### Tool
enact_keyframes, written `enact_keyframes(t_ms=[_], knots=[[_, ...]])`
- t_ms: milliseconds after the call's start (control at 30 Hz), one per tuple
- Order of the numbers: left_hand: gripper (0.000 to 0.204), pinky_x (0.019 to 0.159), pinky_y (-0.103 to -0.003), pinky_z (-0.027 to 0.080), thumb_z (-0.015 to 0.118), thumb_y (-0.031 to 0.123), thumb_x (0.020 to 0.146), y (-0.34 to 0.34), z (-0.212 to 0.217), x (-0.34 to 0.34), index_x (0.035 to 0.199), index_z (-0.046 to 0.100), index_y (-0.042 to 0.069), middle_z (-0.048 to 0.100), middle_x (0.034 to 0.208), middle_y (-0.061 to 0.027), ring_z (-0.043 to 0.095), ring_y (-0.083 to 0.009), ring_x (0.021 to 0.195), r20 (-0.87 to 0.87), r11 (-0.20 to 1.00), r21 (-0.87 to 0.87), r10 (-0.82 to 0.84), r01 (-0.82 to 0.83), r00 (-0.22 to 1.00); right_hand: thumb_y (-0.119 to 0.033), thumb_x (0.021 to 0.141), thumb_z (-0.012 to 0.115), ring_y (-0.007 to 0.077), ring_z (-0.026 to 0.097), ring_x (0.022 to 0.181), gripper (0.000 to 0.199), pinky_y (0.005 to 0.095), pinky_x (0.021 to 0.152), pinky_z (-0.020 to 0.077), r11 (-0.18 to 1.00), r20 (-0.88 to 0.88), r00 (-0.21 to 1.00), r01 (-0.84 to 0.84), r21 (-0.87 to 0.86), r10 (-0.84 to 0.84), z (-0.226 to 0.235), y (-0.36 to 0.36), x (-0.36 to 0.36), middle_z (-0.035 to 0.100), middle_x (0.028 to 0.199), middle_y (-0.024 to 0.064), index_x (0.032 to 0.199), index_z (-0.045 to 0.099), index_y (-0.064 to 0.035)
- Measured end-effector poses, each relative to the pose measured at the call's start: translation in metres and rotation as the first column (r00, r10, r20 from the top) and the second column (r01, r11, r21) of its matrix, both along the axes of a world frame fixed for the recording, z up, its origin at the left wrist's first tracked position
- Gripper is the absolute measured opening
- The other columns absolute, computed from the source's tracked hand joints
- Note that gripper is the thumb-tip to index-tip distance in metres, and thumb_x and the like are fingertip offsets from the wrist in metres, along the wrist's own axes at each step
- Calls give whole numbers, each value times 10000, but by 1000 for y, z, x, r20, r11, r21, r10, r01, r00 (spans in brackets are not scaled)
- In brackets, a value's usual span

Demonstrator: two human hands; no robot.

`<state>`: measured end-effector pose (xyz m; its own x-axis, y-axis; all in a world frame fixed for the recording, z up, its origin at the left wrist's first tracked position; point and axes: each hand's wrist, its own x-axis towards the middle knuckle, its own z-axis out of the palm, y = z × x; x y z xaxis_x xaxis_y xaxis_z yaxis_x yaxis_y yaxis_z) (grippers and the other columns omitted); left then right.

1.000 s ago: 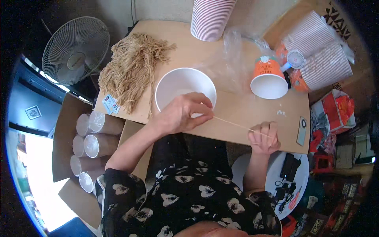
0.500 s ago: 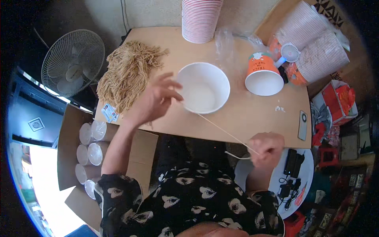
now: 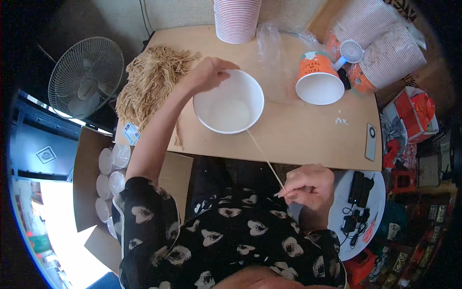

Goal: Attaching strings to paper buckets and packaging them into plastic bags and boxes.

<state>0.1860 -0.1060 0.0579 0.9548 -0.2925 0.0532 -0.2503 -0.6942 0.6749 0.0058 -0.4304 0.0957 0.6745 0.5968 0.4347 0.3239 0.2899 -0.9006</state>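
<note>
A white-lined paper bucket [image 3: 230,108] stands with its mouth toward me at the middle of the table's near half. My left hand [image 3: 211,74] is closed on its far left rim, the thumb inside the wall. A thin beige cord [image 3: 264,156] runs taut from the bucket's near side down to my right hand [image 3: 309,184], which pinches its end in front of the table edge. Where the cord meets the bucket is hard to make out. Left of the bucket lies a heap of beige cords [image 3: 154,84].
An orange paper bucket [image 3: 315,77] lies tipped on the right, near a small handheld fan [image 3: 351,52] and bagged bucket stacks [image 3: 387,72]. A tall bucket stack [image 3: 237,21] stands behind. A phone [image 3: 370,142] lies by the right edge. Below left is a carton [image 3: 89,192] of bucket-like containers.
My left hand has moved from above the bucket's left side onto its far rim. The bucket sits further left in view. My right hand has shifted slightly left with the cord.
</note>
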Motion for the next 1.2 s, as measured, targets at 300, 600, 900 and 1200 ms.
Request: enact_keyframes(t_ms=[300, 600, 900, 1200], knots=[[502, 685, -310, 581, 813, 182, 777, -63, 66, -140, 1223, 632, 39, 674, 1156, -136, 695, -189, 888, 184, 883, -443, -78, 153, 980, -94, 962, 610, 72, 562, 584, 167, 212, 509, 430, 989, -429, 901, -119, -85, 71, -24, 14, 12, 634, 714, 48, 993, 672, 58], [226, 599, -303, 536, 797, 58, 748, -60, 47, -220, 967, 742, 48, 695, 835, -86, 687, -208, 718, 276, 973, -208, -35, 96, 961, -86, 947, 642, 58, 585, 644, 131, 207, 581, 470, 959, -339, 941, -105, -264, 10, -30, 17, 21, 635, 736, 18, 967, 666, 42], [229, 662, -316, 571, 784, 54, 768, -44, 35, -224, 979, 700, 22, 663, 989, -117, 692, -230, 800, 236, 979, -201, 84, -36, 968, -49, 923, 651, 78, 612, 666, 97, 201, 586, 471, 944, -226, 967, 42, -329, -122, -41, 39, 18, 662, 764, 51, 919, 675, 45], [254, 698, -283, 584, 760, -6, 792, -67, 8, -234, 1026, 664, -12, 691, 896, -93, 692, -175, 839, -82, 805, -576, 115, -141, 990, -71, 903, 676, 47, 556, 618, 75, 219, 546, 434, 937, -173, 985, -53, -345, -8, -35, 57, 16, 642, 701, 10, 912, 683, 4]])
